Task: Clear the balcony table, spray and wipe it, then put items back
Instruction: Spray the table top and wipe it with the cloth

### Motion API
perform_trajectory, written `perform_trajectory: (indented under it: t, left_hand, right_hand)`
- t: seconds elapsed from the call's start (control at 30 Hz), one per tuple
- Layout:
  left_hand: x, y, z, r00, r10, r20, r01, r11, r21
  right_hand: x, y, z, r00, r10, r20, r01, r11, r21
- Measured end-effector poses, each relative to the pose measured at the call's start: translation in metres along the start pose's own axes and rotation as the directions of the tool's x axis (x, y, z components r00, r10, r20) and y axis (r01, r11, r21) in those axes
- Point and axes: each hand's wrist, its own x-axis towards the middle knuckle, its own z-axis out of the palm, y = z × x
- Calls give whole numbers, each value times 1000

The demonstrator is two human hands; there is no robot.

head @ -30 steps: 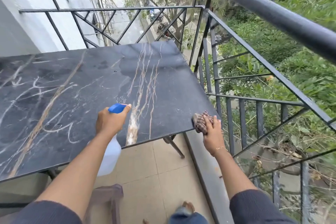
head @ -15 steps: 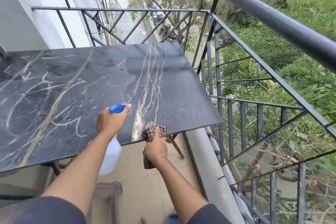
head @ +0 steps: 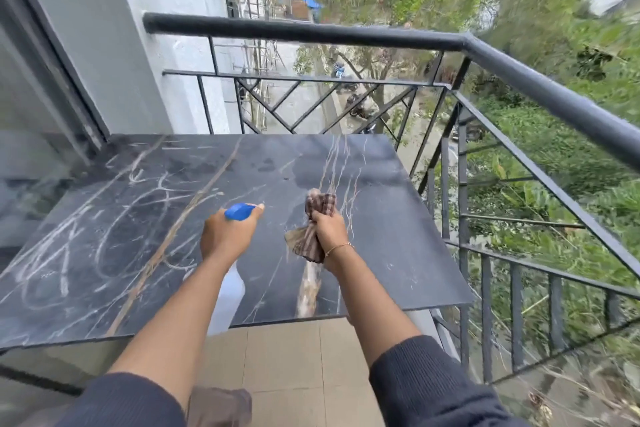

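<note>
The dark marble table (head: 114,218) fills the middle of the view, bare, with pale veins and wet patches near its far side. My left hand (head: 227,236) grips a white spray bottle (head: 228,298) with a blue head, held over the table's middle; my arm hides most of the bottle's body. To its right, my right hand (head: 330,229) is closed around a bunched brown checked cloth (head: 311,236), raised just above the tabletop.
A dark metal railing (head: 519,76) runs along the far and right sides of the balcony, close to the table. A grey wall and door frame (head: 69,62) stand at the left. Beige floor tiles (head: 287,357) lie below the table's near edge, with a brown stool (head: 221,406) near my body.
My right hand has carried the cloth from the table's near right corner to above the middle of the tabletop. Both hands now sit farther over the table, and my view has lifted.
</note>
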Motion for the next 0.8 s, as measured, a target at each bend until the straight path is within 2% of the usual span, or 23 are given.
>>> perform_trajectory:
  t: [0.13, 0.3, 0.4, 0.63, 0.8]
  left_hand:
    - [30, 18, -3, 1000, -10, 2, 10, 1000, -23]
    - [86, 45, 11, 1000, -9, 3, 9, 1000, 17]
    - [130, 61, 27, 1000, -28, -3, 28, 1000, 4]
    - [249, 104, 85, 998, -43, 38, 42, 999, 19]
    - [310, 125, 119, 999, -49, 5, 49, 999, 18]
  right_hand:
    - [40, -26, 11, 999, -31, 35, 31, 999, 10]
    - [106, -52, 17, 999, -35, 4, 35, 985, -169]
    - [156, -67, 19, 999, -43, -29, 35, 975, -218]
    - [291, -93, 23, 996, -2, -94, -4, 998, -65]
    - [360, -109, 24, 991, -21, -129, 11, 997, -79]
